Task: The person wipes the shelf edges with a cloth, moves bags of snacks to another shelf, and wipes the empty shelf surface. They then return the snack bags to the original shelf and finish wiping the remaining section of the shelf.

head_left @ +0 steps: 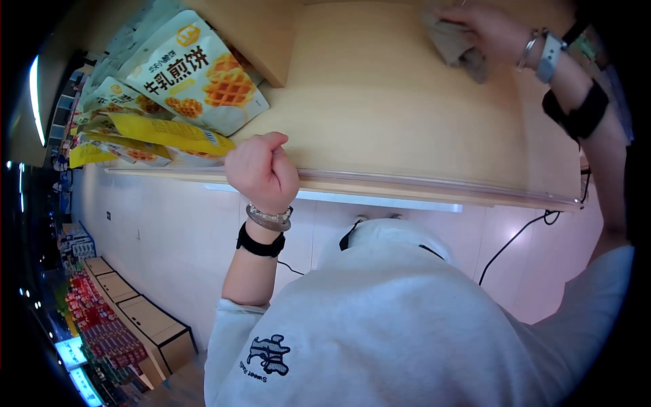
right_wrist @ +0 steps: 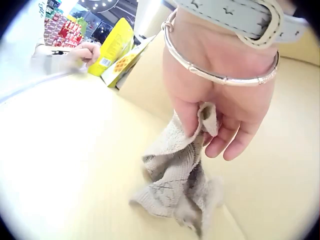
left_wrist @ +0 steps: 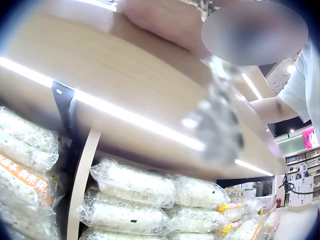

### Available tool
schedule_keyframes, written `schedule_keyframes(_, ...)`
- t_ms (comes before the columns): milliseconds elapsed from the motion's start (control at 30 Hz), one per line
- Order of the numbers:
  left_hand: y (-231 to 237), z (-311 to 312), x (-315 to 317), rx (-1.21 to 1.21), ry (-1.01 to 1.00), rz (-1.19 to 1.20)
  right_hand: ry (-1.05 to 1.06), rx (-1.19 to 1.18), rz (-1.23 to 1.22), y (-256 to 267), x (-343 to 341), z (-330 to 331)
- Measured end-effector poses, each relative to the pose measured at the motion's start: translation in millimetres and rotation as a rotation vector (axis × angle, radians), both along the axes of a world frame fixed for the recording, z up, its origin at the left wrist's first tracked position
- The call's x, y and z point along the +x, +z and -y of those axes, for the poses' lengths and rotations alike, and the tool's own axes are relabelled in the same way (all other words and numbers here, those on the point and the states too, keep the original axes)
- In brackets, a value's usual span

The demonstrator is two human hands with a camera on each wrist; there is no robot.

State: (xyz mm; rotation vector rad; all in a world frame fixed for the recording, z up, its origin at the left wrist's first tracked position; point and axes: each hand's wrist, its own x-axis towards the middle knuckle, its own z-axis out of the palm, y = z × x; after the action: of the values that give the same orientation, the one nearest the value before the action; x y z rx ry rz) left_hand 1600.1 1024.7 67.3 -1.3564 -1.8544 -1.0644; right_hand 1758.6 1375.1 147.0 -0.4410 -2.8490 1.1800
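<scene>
My right hand (head_left: 491, 32) pinches a crumpled grey-beige cloth (head_left: 456, 46) over the far right of the wooden shelf (head_left: 380, 102). In the right wrist view the cloth (right_wrist: 175, 175) hangs from between thumb and fingers, its lower folds spread low over the shelf board. My left hand (head_left: 263, 171) is curled into a fist at the shelf's front edge, right beside a yellow snack bag (head_left: 169, 132) that leans there. The right wrist view also has the left hand (right_wrist: 87, 52) with bent fingers close to that yellow bag (right_wrist: 114, 45). Its palm side is hidden.
White waffle-biscuit bags (head_left: 196, 78) stand left of a wooden divider (head_left: 261, 41). Under the shelf runs a light strip (left_wrist: 125, 112), above stacked clear-wrapped packs (left_wrist: 132, 187). A black cable (head_left: 512, 247) trails over the floor at right. Cabinets (head_left: 146, 315) line the far left.
</scene>
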Motion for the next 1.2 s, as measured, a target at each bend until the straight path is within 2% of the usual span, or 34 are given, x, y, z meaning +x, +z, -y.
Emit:
schedule_keyframes(67,1.0,1.3,-0.8,-0.012,0.013,-0.022,0.063,0.731,0.059,5.0,-19.7,43.1)
schedule_keyframes(167,2.3,1.3,-4.1,-0.012,-0.008,-0.008,0.019,0.724,0.249,26.4,-53.7,61.5)
schedule_keyframes(267,0.0,-1.2,-2.9,0.037,0.006,-0.023,-0.195,0.76,-0.119,19.5,-99.5,44.7)
schedule_keyframes(367,1.2,-4.3,-4.7,0.076,-0.001,-0.067,-0.318,0.581,-0.256,-8.2,-131.4,25.4)
schedule_keyframes(467,-0.1,-2.4,-3.8,0.067,-0.003,-0.058,-0.231,0.558,-0.333,-9.5,-124.2,33.6)
schedule_keyframes(567,1.7,-3.1,-2.3,0.078,0.021,-0.057,-0.096,0.503,-0.128,11.6,-105.2,54.1)
schedule_keyframes(667,1.5,-2.5,-0.4,0.078,0.042,-0.06,0.007,0.658,-0.191,14.3,-85.7,48.5)
schedule_keyframes(767,4.4,-1.5,3.1,0.06,0.028,-0.001,0.124,0.708,0.071,53.0,-48.1,72.2)
schedule_keyframes(867,2.6,-1.7,4.5,0.072,0.078,-0.014,0.174,0.716,-0.078,65.5,-10.1,88.9)
schedule_keyframes(900,3.6,-1.6,5.3,0.081,0.042,0.009,0.181,0.753,-0.022,76.3,2.6,101.0)
schedule_keyframes(1000,18.8,-12.8,34.7,0.323,0.013,-0.18,0.18,0.838,0.083,114.4,43.1,141.6)
schedule_keyframes(1033,23.1,-13.3,53.3,0.306,-0.153,-0.125,0.168,0.856,0.071,121.4,56.7,153.3)
schedule_keyframes(1100,32.8,-20.9,94.5,0.18,-0.608,0.071,0.169,0.884,0.056,127.3,74.7,159.2)
schedule_keyframes(1167,41.3,-36.0,124.2,-0.174,-1.013,0.131,0.159,0.906,0.067,130.9,89.2,155.1)
schedule_keyframes(1200,40.0,-41.3,137.2,-0.331,-1.116,0.134,0.137,0.919,0.082,132.1,96.4,152.4)
